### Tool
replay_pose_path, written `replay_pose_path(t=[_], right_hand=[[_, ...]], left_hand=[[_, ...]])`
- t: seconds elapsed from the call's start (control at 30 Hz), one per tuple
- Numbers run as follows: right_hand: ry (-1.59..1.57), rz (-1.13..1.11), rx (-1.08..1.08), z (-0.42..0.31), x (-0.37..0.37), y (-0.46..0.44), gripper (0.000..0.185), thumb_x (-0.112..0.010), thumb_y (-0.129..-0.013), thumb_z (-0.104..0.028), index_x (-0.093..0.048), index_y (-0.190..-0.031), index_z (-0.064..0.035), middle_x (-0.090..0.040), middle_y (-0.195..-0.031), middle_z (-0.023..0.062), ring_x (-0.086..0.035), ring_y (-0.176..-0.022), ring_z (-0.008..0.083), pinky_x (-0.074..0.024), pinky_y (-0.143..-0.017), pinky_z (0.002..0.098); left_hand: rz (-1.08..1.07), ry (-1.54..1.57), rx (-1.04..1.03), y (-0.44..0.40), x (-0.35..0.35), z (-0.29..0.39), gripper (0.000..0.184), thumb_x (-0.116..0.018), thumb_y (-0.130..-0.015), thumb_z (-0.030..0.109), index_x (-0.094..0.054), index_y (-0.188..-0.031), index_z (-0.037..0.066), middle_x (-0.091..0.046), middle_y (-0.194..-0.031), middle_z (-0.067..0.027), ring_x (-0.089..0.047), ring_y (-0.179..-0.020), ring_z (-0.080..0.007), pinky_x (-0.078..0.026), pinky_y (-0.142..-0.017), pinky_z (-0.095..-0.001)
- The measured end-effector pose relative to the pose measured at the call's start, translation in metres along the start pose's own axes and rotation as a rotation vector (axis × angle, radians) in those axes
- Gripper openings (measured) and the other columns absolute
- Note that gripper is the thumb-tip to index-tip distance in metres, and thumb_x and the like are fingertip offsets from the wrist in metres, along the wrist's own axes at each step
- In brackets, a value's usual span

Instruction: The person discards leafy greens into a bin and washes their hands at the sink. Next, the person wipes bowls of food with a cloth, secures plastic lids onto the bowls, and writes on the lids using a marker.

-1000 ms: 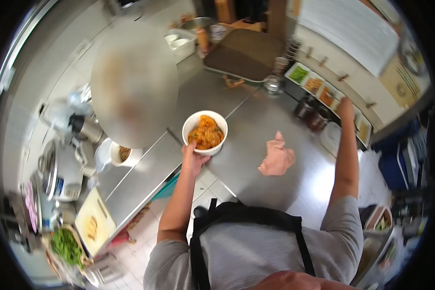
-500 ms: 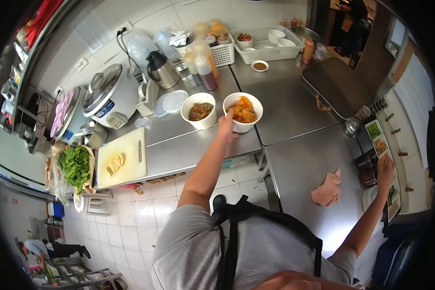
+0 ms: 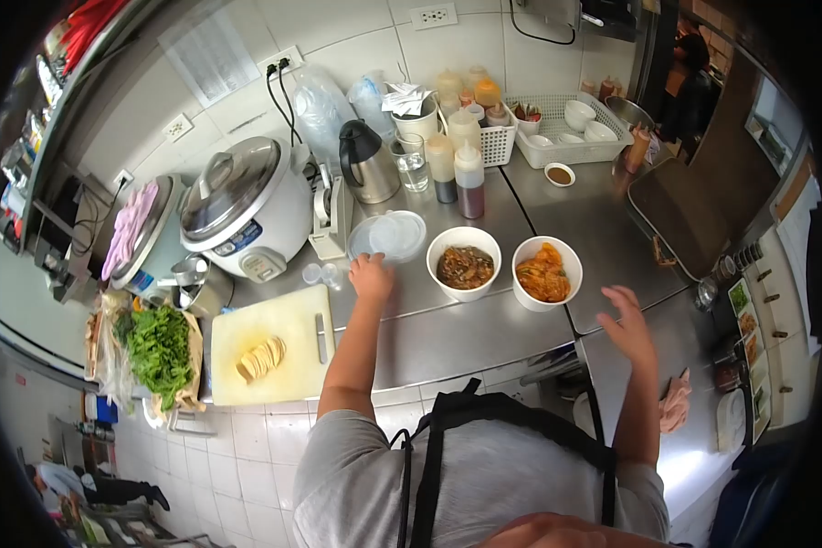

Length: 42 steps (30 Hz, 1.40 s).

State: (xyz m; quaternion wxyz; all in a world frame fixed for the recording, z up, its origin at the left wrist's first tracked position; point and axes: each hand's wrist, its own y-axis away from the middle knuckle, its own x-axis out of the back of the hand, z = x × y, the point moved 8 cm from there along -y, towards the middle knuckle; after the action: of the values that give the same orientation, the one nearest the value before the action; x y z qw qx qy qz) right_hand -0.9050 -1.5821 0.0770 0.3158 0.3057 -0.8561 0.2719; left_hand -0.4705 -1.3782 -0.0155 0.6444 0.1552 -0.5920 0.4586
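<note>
**Left hand [image 3: 371,276] at the clear lids [image 3: 397,233]**

Thin, round and overlapping, the clear lids lie left on the smooth steel counter [image 3: 420,361]. The left hand's fingers bend at their near edge — whether they pinch it, I cannot tell. To the right stand two wide-mouthed white vessels: the left bowl [image 3: 464,295] holds glossy dark food, the right bowl [image 3: 532,302] a lumpy orange heap. The right hand [image 3: 626,324] hangs just right of that bowl, fingers spread — a crumpled pink cloth [image 3: 675,404] lies near right.
</note>
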Motion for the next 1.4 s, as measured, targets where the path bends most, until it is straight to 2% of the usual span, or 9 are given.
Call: replay_pose_path(t=[0.13,0.23,0.4,0.6,0.8,0.97,1.03,1.23,1.4], right_hand=[[-0.004,-0.041,0.154,-0.076,-0.053,-0.064,0.04,-0.058,-0.07,-0.012,-0.049,-0.108,-0.0039,-0.045,-0.109,0.0142,-0.045,-0.1,0.0281,-0.0364,-0.085,0.0314],[-0.047,-0.095,0.212,-0.106,-0.087,-0.094,0.039,-0.059,-0.071,-0.014,-0.049,-0.108,-0.0042,-0.046,-0.108,0.0145,-0.046,-0.1,0.0282,-0.0368,-0.085,0.0319],[-0.309,-0.148,-0.053,-0.106,-0.139,-0.132,0.04,-0.054,-0.078,-0.025,-0.047,-0.111,-0.0034,-0.046,-0.11,0.0158,-0.045,-0.101,0.0294,-0.0358,-0.086,0.0314],[0.02,-0.064,-0.235,-0.071,-0.189,-0.161,0.048,-0.045,-0.081,-0.033,-0.044,-0.113,0.0025,-0.042,-0.114,0.0247,-0.043,-0.106,0.034,-0.0343,-0.089,0.0363],[0.146,-0.112,-0.306,-0.052,-0.21,-0.168,0.037,-0.047,-0.08,-0.029,-0.049,-0.104,-0.0004,-0.049,-0.104,0.023,-0.046,-0.099,0.0354,-0.0365,-0.085,0.0402],[0.139,0.012,-0.244,-0.064,-0.218,-0.161,0.03,-0.05,-0.078,-0.026,-0.05,-0.098,-0.0038,-0.051,-0.097,0.0207,-0.048,-0.093,0.0365,-0.0387,-0.08,0.0411],[0.091,0.111,-0.159,-0.071,-0.222,-0.157,0.028,-0.05,-0.078,-0.024,-0.05,-0.096,-0.0023,-0.051,-0.093,0.021,-0.048,-0.09,0.0365,-0.0387,-0.079,0.0412],[-0.093,0.193,-0.171,-0.069,-0.222,-0.151,0.025,-0.048,-0.079,-0.021,-0.05,-0.094,-0.0005,-0.049,-0.093,0.0204,-0.048,-0.088,0.0351,-0.038,-0.078,0.0391],[-0.187,0.228,-0.249,-0.051,-0.233,-0.138,0.025,-0.044,-0.081,-0.02,-0.047,-0.097,0.0,-0.046,-0.097,0.0207,-0.046,-0.092,0.0348,-0.0369,-0.081,0.0384]], left_hand=[[-0.001,-0.051,-0.164,-0.015,-0.027,-0.018,0.023,-0.06,-0.067,0.017,-0.057,-0.089,0.011,-0.051,-0.096,-0.0077,-0.044,-0.095,-0.0271,-0.031,-0.082,-0.0391],[0.088,0.193,-0.303,-0.014,-0.01,-0.001,0.015,-0.058,-0.067,0.011,-0.053,-0.081,0.009,-0.05,-0.093,-0.0087,-0.044,-0.092,-0.0267,-0.032,-0.079,-0.0388],[0.038,0.517,-0.681,0.035,0.068,0.089,0.017,-0.06,-0.064,0.008,-0.049,-0.076,0.007,-0.049,-0.093,-0.0083,-0.043,-0.095,-0.0282,-0.031,-0.08,-0.0393],[0.018,0.559,-0.953,0.065,0.056,0.133,0.017,-0.061,-0.064,0.009,-0.051,-0.078,0.008,-0.047,-0.095,-0.0063,-0.041,-0.101,-0.028,-0.029,-0.082,-0.043],[-0.016,0.762,-0.668,0.048,0.048,0.102,0.035,-0.063,-0.062,0.012,-0.05,-0.094,0.006,-0.038,-0.109,-0.0157,-0.037,-0.104,-0.0309,-0.027,-0.088,-0.0402],[-0.347,1.368,-0.229,0.05,-0.027,0.075,0.081,-0.065,-0.067,0.017,-0.011,-0.124,-0.004,-0.027,-0.12,-0.0188,-0.027,-0.115,-0.029,-0.021,-0.097,-0.0381],[-0.367,1.354,-0.24,0.05,-0.022,0.076,0.083,-0.058,-0.069,0.009,0.001,-0.127,0.0,-0.022,-0.126,-0.0175,-0.022,-0.12,-0.0251,-0.016,-0.1,-0.0365],[-0.513,1.607,-0.106,0.048,-0.036,0.069,0.078,-0.052,-0.069,0.0,-0.002,-0.129,0.003,-0.023,-0.126,-0.0156,-0.028,-0.116,-0.0227,-0.021,-0.098,-0.0341],[-0.49,1.685,-0.019,0.034,-0.034,0.063,0.066,-0.048,-0.066,-0.003,-0.02,-0.126,0.001,-0.037,-0.117,-0.012,-0.035,-0.112,-0.0201,-0.026,-0.094,-0.0295]])
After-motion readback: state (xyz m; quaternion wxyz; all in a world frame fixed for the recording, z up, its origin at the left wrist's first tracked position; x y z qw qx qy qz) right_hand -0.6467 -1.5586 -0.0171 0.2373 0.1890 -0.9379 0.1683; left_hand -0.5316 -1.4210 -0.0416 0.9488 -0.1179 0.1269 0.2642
